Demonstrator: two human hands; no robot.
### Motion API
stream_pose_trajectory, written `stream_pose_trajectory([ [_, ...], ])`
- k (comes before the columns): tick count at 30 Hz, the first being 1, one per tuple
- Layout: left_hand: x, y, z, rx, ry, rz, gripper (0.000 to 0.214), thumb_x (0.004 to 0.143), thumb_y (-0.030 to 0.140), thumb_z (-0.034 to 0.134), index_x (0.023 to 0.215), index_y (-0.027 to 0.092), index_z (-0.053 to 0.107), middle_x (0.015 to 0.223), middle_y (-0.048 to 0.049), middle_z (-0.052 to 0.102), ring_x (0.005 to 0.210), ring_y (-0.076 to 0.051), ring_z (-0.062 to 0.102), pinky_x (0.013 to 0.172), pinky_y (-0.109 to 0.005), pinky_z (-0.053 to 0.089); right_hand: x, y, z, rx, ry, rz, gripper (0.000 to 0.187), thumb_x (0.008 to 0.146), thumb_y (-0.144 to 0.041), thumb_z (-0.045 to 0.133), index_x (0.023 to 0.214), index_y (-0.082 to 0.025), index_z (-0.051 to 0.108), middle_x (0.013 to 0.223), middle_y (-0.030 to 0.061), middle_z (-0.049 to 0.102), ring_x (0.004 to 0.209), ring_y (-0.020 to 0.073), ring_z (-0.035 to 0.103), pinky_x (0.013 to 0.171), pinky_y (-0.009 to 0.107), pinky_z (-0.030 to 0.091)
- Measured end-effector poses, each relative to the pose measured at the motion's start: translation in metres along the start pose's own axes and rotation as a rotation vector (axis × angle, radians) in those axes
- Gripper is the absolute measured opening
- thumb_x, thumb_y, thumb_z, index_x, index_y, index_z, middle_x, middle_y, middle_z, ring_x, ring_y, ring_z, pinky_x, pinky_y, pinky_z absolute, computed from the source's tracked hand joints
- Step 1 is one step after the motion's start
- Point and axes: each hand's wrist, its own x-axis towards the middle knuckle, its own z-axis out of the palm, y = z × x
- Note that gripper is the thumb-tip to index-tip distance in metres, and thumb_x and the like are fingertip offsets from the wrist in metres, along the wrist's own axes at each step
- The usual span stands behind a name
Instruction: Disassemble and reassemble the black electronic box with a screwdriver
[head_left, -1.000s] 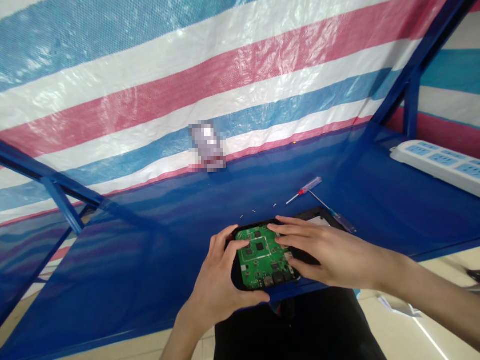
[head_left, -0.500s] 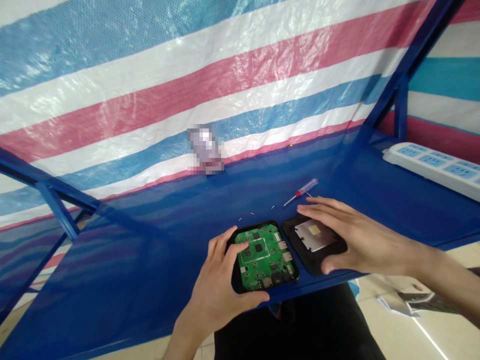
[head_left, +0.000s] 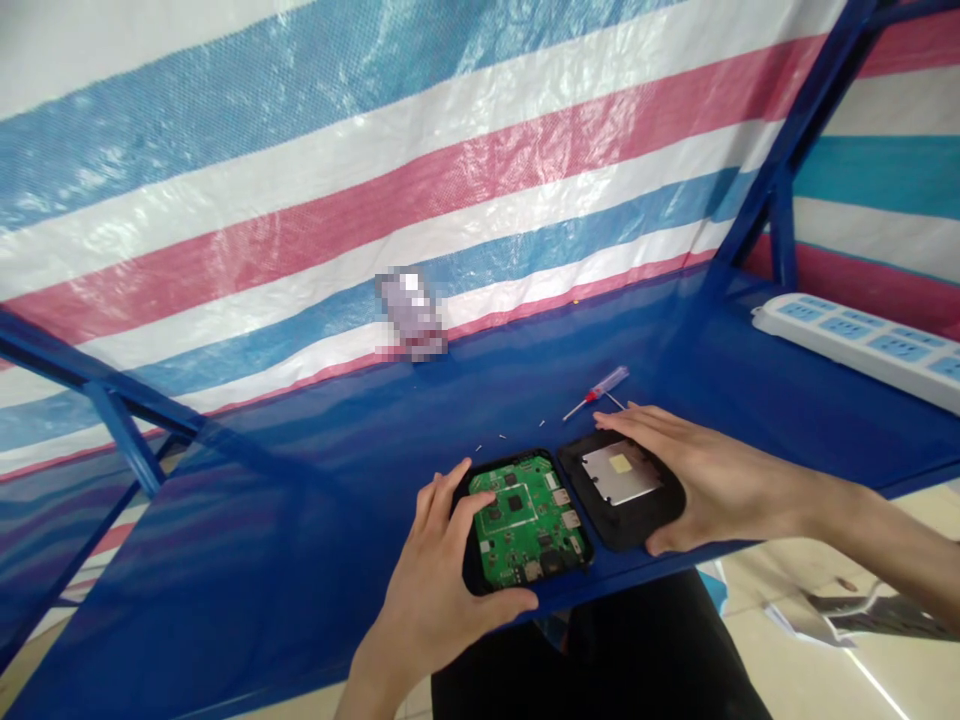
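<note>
My left hand is wrapped round the left side of a black device case, thumb along its near edge and fingers at its far edge. Inside that case lies a green circuit board with ports along its right side; one fingertip reaches over the board. Beside it on the right, the black cover lies inner side up, with a metal plate and a pale yellow pad on it. My right hand spans the cover's right side, thumb at the near corner and fingers at the far edge.
Beyond the cover lies a screwdriver with a clear and red handle. Several small screws are scattered past the case. A white power strip sits at the right of the blue table. A pixelated object stands by the striped sheet.
My right hand has closed in on the cover, which is turned slightly and shows more of its surface. The left hand keeps its hold on the case. The view has shifted a little.
</note>
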Motion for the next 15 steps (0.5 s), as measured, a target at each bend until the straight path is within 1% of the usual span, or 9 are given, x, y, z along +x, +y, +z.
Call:
stream_pose_trajectory([
  [4,0.000,-0.001,0.000,-0.005,0.006,0.002,0.075,0.070,0.056,0.080,0.132,0.025,0.050,0.159,-0.0149,0.028,0.145,-0.048,0.019,0.107,-0.071,0.033,-0.002,-0.007,0.002,-0.034,0.134,-0.056,0.113,0.052,-0.046,0.087,0.150,-0.018,0.039,0.147,0.0179,0.051,0.137,0.0440,0.044,0.109,0.062,0.041],
  [7,-0.002,-0.002,-0.001,-0.023,0.027,0.019,0.081,0.069,0.058,0.080,0.135,0.025,0.046,0.160,-0.0161,0.026,0.145,-0.047,0.021,0.108,-0.071,0.032,-0.001,-0.017,-0.001,-0.056,0.186,-0.057,0.111,0.053,-0.046,0.086,0.149,-0.016,0.038,0.144,0.0191,0.052,0.133,0.0429,0.048,0.105,0.059,0.046],
  [9,-0.002,-0.002,-0.001,-0.039,0.054,0.037,0.085,0.069,0.060,0.080,0.138,0.025,0.043,0.159,-0.0171,0.026,0.145,-0.047,0.022,0.109,-0.071,0.031,0.000,-0.025,-0.005,-0.044,0.212,-0.085,0.111,0.053,-0.045,0.086,0.148,-0.016,0.038,0.142,0.0188,0.054,0.131,0.0414,0.049,0.103,0.057,0.048],
  [12,-0.003,-0.003,0.001,-0.055,0.116,0.075,0.089,0.071,0.059,0.079,0.142,0.026,0.037,0.158,-0.0180,0.029,0.146,-0.046,0.021,0.108,-0.072,0.031,0.004,-0.040,-0.010,-0.006,0.205,-0.135,0.112,0.052,-0.044,0.088,0.148,-0.017,0.037,0.140,0.0175,0.055,0.130,0.0399,0.049,0.104,0.055,0.047],
  [15,-0.004,0.000,0.004,-0.074,0.171,0.149,0.100,0.069,0.057,0.082,0.147,0.027,0.027,0.157,-0.0185,0.032,0.145,-0.046,0.024,0.108,-0.073,0.029,0.010,-0.054,-0.011,0.045,0.152,-0.147,0.120,0.048,-0.051,0.088,0.150,-0.017,0.034,0.141,0.0182,0.052,0.132,0.0418,0.046,0.107,0.058,0.043],
])
